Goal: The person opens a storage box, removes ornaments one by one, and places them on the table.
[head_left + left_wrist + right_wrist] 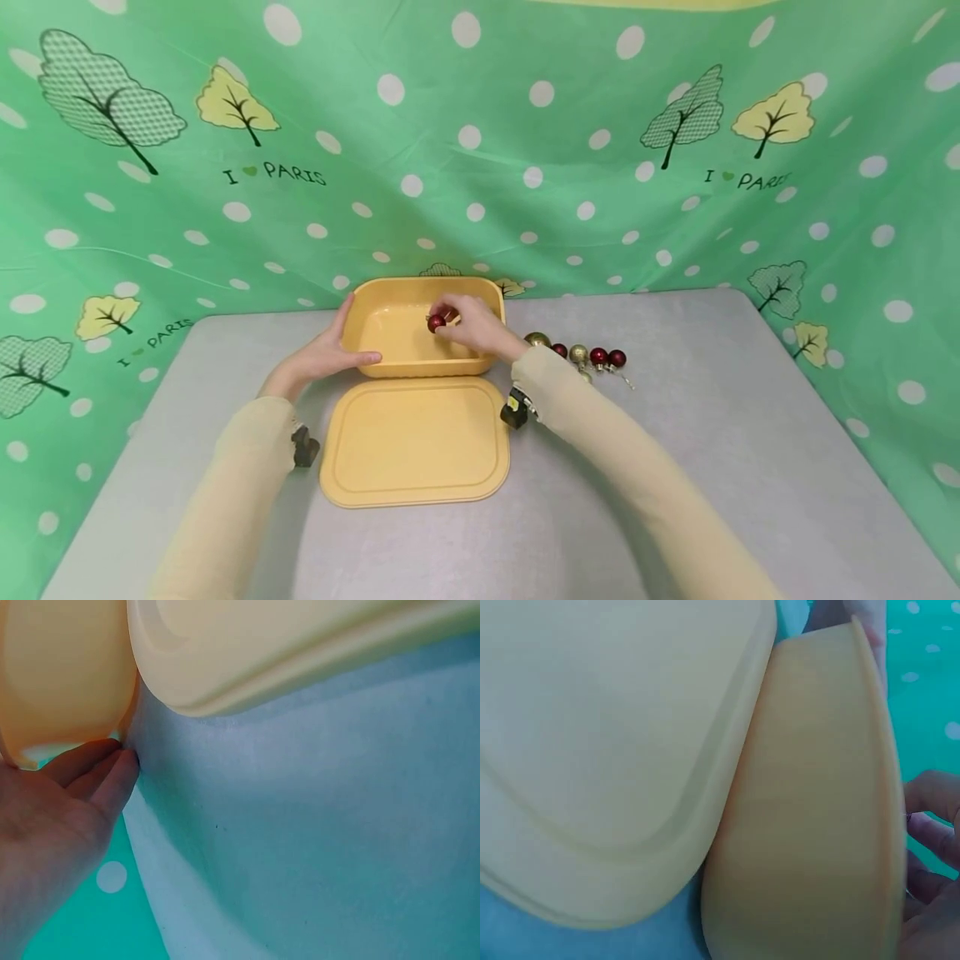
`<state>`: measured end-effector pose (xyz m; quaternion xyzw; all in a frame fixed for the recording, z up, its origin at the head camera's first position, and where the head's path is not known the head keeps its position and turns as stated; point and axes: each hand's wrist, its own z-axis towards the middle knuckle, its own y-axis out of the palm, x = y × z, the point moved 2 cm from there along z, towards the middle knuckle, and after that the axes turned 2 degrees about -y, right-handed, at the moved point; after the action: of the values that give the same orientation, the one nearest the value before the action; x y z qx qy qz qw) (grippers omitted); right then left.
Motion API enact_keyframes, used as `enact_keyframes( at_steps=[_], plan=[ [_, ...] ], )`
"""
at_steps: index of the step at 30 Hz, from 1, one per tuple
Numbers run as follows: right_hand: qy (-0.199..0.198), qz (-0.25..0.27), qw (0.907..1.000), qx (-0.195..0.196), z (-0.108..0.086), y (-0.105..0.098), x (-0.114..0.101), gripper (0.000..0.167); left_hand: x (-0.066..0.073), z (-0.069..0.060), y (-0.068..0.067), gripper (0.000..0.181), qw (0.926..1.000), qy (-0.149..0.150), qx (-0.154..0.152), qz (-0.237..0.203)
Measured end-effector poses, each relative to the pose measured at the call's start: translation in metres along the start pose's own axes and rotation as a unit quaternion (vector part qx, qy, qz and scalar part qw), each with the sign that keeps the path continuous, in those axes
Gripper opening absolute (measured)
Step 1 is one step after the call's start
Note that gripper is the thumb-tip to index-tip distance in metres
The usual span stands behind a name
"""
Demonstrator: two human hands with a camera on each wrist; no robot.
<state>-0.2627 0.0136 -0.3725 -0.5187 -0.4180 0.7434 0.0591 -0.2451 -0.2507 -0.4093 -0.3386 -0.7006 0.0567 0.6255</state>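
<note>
A deep yellow plastic box (416, 368) stands open at the back of the table. My left hand (322, 350) holds its left end, thumb over the front rim and fingers along the left side; in the left wrist view these fingers (112, 776) lie against the outer wall. Over the box's interior, my right hand (472, 325) pinches a dark red Christmas bauble (437, 322) between thumb and fingers. From the right wrist, the box wall (802, 802) hides the bauble and part of the hand (934, 862).
The yellow lid (416, 442) lies flat in front of the box. To the right, partly behind my right wrist, are several small baubles, among them a gold one (578, 353) and a red one (617, 358). A green dotted curtain (510, 233) hangs behind the grey table (675, 433).
</note>
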Motion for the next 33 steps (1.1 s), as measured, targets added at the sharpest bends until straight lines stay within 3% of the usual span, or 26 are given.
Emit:
enact_keyframes(
  at_steps=[12, 20, 33],
  plan=[
    [-0.038, 0.049, 0.9980, 0.011, -0.032, -0.004, -0.003, 0.025, 0.006, -0.005, 0.002, 0.120, 1.0000, 0.002, -0.002, -0.002],
    [-0.018, 0.094, 0.9944, 0.044, -0.054, -0.012, -0.008, 0.024, 0.008, -0.006, 0.001, 0.120, 1.0000, 0.000, -0.004, 0.002],
    [0.003, 0.098, 0.9921, 0.078, -0.084, -0.028, 0.002, 0.026, 0.007, -0.004, 0.001, 0.119, 0.9999, 0.000, -0.010, 0.004]
  ],
)
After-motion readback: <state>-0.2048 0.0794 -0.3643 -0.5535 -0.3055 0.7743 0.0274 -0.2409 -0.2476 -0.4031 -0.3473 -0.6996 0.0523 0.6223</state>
